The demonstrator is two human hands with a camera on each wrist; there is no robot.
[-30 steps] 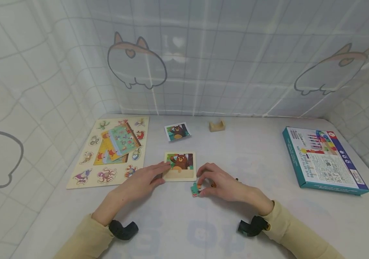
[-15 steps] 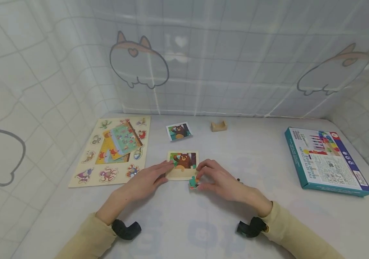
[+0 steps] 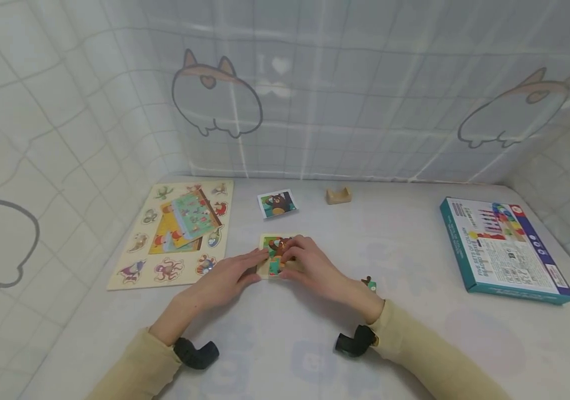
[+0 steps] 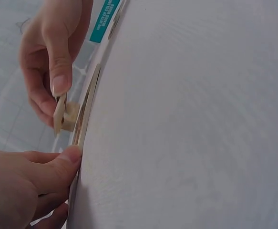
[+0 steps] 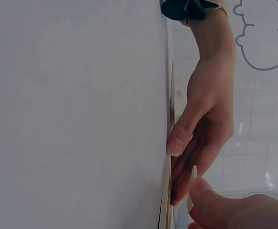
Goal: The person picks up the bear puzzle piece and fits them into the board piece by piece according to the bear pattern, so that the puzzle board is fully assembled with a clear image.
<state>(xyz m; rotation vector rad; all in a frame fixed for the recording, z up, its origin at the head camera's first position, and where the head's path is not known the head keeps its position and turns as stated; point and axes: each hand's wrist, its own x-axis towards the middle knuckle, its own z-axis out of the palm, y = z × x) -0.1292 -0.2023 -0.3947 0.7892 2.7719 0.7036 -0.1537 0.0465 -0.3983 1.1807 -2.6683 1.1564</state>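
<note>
A small wooden puzzle board (image 3: 262, 273) with a bear picture lies flat at the middle of the table. The fingers of my left hand (image 3: 225, 276) reach straight onto its left side, and the thumb touches its near edge. Above the board, my right hand (image 3: 312, 272) pinches a green jigsaw piece (image 3: 274, 267) between thumb and fingers. In the left wrist view the piece (image 4: 59, 114) is tilted on edge, apart from the board (image 4: 87, 109). The right hand hides much of the bear picture. Partly behind the right wrist lies another green-and-brown piece (image 3: 371, 285).
A bear picture card (image 3: 277, 204) lies beyond the board, with a small wooden stand (image 3: 338, 195) right of it. At left is a sea-animal puzzle board (image 3: 120, 280) bearing picture sheets (image 3: 192, 216). A teal-edged box (image 3: 507, 250) lies at right.
My right hand has carried the green piece left and forward, from the table beside the board to above it. The loose piece by the right wrist shows more. My left hand stays on the board.
</note>
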